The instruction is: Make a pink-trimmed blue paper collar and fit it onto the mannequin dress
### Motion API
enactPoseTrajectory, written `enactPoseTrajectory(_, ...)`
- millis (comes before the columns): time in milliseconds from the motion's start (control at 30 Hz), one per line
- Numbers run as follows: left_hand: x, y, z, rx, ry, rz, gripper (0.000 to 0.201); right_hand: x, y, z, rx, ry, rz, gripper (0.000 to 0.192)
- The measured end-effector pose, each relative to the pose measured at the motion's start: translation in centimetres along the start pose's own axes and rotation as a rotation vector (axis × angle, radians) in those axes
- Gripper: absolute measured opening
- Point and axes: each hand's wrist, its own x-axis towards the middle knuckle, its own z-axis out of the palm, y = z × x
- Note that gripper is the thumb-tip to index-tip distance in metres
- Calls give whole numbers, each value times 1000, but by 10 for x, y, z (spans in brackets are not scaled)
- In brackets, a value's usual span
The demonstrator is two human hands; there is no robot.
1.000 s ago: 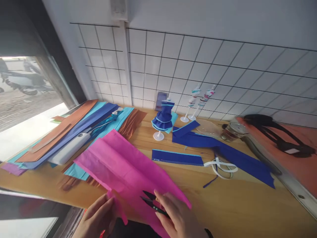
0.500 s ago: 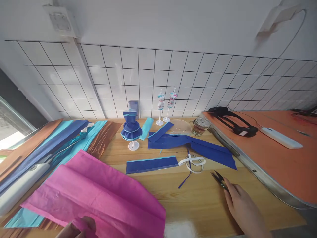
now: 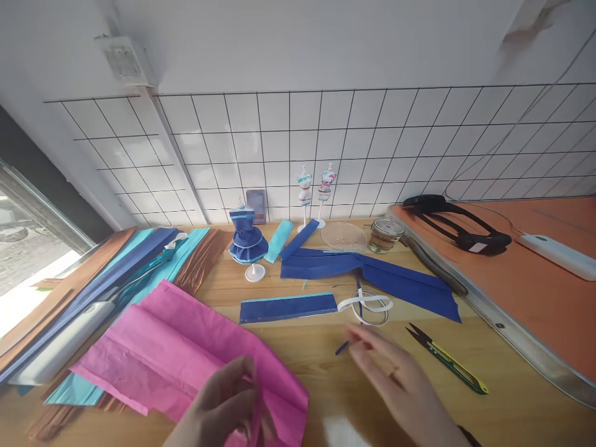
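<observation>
The left hand (image 3: 228, 403) is reaching in from the lower edge, its fingers curled and pinching the near edge of the folded sheet of pink tissue paper (image 3: 186, 360), which is lying flat on the light wooden tabletop (image 3: 419, 403) in front of the person, left of centre. The right hand (image 3: 395, 382) is hovering palm-down over the table with its fingers spread loose and gripping nothing; its fingertips are pointing toward the coiled white ribbon (image 3: 367, 307).

One pair of black-bladed thread snips with a yellow-green handle (image 3: 447, 360) is lying on the wood just beside the right hand, apart from it. One short dark blue paper strip with a light edge (image 3: 287, 308) is lying beyond the pink sheet, and a longer dark blue paper band (image 3: 372, 273) is stretching behind it. One small white mannequin stand wearing a blue paper dress (image 3: 247, 239) is standing near the tiled wall, with two bare miniature mannequins (image 3: 315, 186) to its right. One small glass jar (image 3: 385, 234) is sitting by a clear round lid (image 3: 343, 236). Long sheets of brown, blue and turquoise paper (image 3: 116, 267) are lying stacked at the left.
</observation>
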Motion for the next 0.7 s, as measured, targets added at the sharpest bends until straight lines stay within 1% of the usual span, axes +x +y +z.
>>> enactPoseTrajectory(33,4,0,8,10,-55,0,19,1,-19,7,135,-115,25,34)
enactPoseTrajectory(100,12,-2,19,30,-163,-17,17,3,-48,19,325,-283,61,36)
enactPoseTrajectory(133,15,-3,22,48,-203,-32,16,3,-57,23,398,-330,77,37)
enactPoseTrajectory(200,19,-7,25,82,-254,-51,15,4,-65,31,501,-371,80,37)
enactPoseTrajectory(267,22,-11,25,106,-247,-58,14,6,-64,36,564,-374,94,36)
enactPoseTrajectory(333,22,-15,23,107,-206,-74,13,8,-58,39,616,-362,132,35)
enactPoseTrajectory(400,22,-19,21,106,-178,-106,15,11,-51,41,667,-321,175,35)
enactPoseTrajectory(500,24,-25,17,119,-176,-138,21,15,-39,40,697,-184,217,36)
enactPoseTrajectory(600,27,-30,10,186,-194,-204,27,18,-28,37,674,-40,255,38)
enactPoseTrajectory(700,30,-34,-2,268,-191,-248,30,19,-17,35,669,48,269,40)
